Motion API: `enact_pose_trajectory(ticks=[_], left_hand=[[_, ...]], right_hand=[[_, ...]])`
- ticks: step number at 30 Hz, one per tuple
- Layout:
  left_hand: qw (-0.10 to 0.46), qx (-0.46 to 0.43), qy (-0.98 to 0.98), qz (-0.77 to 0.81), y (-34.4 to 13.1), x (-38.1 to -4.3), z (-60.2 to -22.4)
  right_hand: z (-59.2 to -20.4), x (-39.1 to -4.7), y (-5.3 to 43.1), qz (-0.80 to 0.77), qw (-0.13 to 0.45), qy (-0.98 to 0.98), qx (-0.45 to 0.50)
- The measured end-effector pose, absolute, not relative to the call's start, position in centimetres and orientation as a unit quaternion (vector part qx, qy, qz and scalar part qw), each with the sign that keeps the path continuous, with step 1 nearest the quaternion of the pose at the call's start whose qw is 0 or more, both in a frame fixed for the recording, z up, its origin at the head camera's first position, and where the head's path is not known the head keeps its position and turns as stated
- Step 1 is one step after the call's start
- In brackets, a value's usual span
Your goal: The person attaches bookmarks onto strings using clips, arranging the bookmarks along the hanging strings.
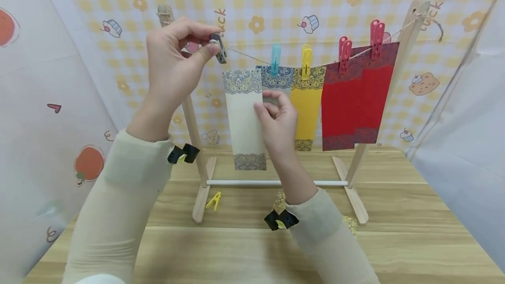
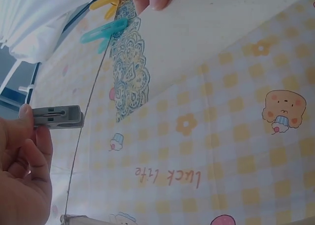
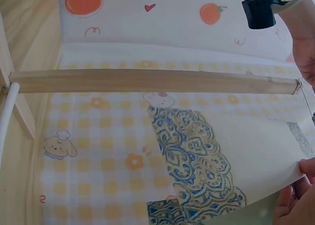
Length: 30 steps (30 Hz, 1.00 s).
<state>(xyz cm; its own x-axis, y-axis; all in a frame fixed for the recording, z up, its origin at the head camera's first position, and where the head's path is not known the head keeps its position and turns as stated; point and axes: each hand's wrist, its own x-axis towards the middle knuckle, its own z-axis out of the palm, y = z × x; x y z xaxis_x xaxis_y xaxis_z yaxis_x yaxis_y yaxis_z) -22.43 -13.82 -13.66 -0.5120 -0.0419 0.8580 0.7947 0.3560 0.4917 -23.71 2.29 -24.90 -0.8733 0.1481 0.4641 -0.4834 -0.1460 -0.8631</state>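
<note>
My left hand [image 1: 173,62] pinches a grey clothespin [image 1: 219,48] between thumb and fingers, close to the string [image 2: 93,99] near its left end. The right hand [image 1: 279,122] holds a cream paper strip [image 1: 245,117] by its right edge. Patterned bands [image 3: 197,161] cross both ends of this strip, and its top lies just below the string. Right of it, a blue clothespin [image 1: 275,59] and a yellow clothespin [image 1: 306,62] hold a blue-patterned paper [image 1: 278,78] and a yellow paper [image 1: 307,113] on the string. Part of the blue-patterned paper is hidden behind the cream strip and right hand.
Red papers [image 1: 351,100] hang at the right under pink clothespins [image 1: 377,38]. The string spans a wooden frame with two posts [image 1: 193,135] and a white crossbar [image 1: 240,182]. Another yellow clothespin [image 1: 214,201] lies on the table [image 1: 205,249]; patterned paper [image 1: 279,202] shows beneath the right forearm.
</note>
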Motion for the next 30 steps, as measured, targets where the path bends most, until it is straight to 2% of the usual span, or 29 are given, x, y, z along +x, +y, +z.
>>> enact_pose_trajectory(ticks=[7,16,30], left_hand=[[0.433,-0.276,-0.711,-0.479,-13.5,-23.1,-13.0],[0.374,-0.246,-0.707,-0.547,-12.4,-24.1,-12.4],[0.360,-0.246,-0.742,-0.510,-12.5,-24.2,-12.7]], right_hand=[[-24.1,-23.7,1.9,0.752,0.186,-0.623,0.107],[-23.2,-24.4,2.3,0.756,0.193,-0.618,0.092],[-23.0,-24.8,1.8,0.763,0.217,-0.597,0.121]])
